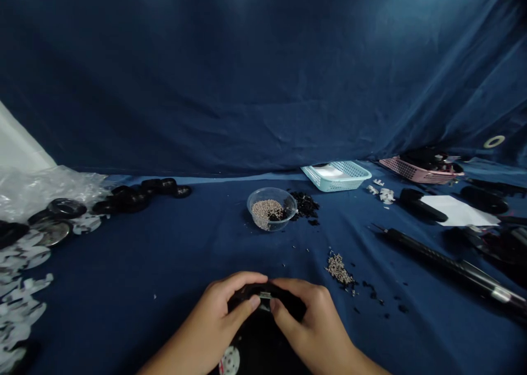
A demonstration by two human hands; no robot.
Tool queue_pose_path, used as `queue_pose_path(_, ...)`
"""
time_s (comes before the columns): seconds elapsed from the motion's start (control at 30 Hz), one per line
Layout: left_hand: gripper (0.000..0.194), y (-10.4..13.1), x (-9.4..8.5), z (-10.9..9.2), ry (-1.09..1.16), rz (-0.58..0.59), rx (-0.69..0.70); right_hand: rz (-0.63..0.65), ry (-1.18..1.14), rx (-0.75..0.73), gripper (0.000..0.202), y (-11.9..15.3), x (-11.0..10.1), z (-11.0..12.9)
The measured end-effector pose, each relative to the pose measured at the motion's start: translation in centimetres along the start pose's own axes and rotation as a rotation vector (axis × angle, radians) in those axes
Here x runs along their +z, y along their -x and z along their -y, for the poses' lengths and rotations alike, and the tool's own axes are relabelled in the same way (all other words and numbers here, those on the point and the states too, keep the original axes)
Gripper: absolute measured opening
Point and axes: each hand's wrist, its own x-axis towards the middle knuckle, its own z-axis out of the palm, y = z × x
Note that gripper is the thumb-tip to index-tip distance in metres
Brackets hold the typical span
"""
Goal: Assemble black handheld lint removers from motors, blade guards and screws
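Note:
Both my hands are closed around a rounded black plastic part (pixel 294 306) at the bottom centre. My left hand (pixel 220 317) grips its left side, with the fingers over the far edge. On its right side my right hand (pixel 315 320) does the same. The two thumbs press close to a small greenish-grey piece (pixel 265 295) at the part's far rim. A white disc with holes and a red mark (pixel 229 360) shows below my left hand. The underside of the black part is hidden, and its lower area is too dark to make out.
Ahead stands a clear bowl (pixel 263 225) of small screws and black bits. Loose screws (pixel 340 269) lie right, near a black electric screwdriver (pixel 444 265). Blue (pixel 341 185) and pink (pixel 405 169) baskets stand behind. White parts (pixel 24 292) and black round parts (pixel 132 198) lie left.

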Motion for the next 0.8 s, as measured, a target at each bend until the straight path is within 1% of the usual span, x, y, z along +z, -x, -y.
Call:
queue_pose_path(0.13,0.031,-0.2,0.0,0.1,0.040,0.009,-0.007,0.018,0.035,-0.014,0.027,0.1,-0.1,-0.2)
queue_pose_path(0.2,0.031,-0.3,0.1,0.3,0.051,-0.012,-0.013,-0.010,0.099,-0.061,0.028,0.1,-0.1,-0.4)
queue_pose_path(0.3,0.033,-0.5,0.4,0.5,0.069,-0.051,-0.012,-0.153,0.278,-0.227,0.034,0.0,0.1,-0.6)
queue_pose_path(0.33,0.034,-0.5,0.5,0.6,0.080,-0.060,-0.010,-0.209,0.339,-0.289,0.032,0.0,0.3,-0.6)
queue_pose_path(0.43,0.033,-0.5,0.9,0.5,0.102,-0.070,-0.004,-0.313,0.467,-0.425,0.019,-0.2,0.7,-0.6)
queue_pose_path(0.57,0.033,-0.4,1.1,0.3,0.065,-0.109,-0.002,-0.350,0.501,-0.472,0.013,-0.2,1.2,-0.5)
queue_pose_path(0.7,0.033,-0.2,1.3,0.2,0.059,-0.108,0.012,-0.405,0.491,-0.517,0.010,0.1,1.4,-0.6)
queue_pose_path(0.8,0.033,-0.2,1.3,0.3,0.039,-0.121,0.014,-0.428,0.523,-0.509,0.009,0.2,1.5,-0.6)
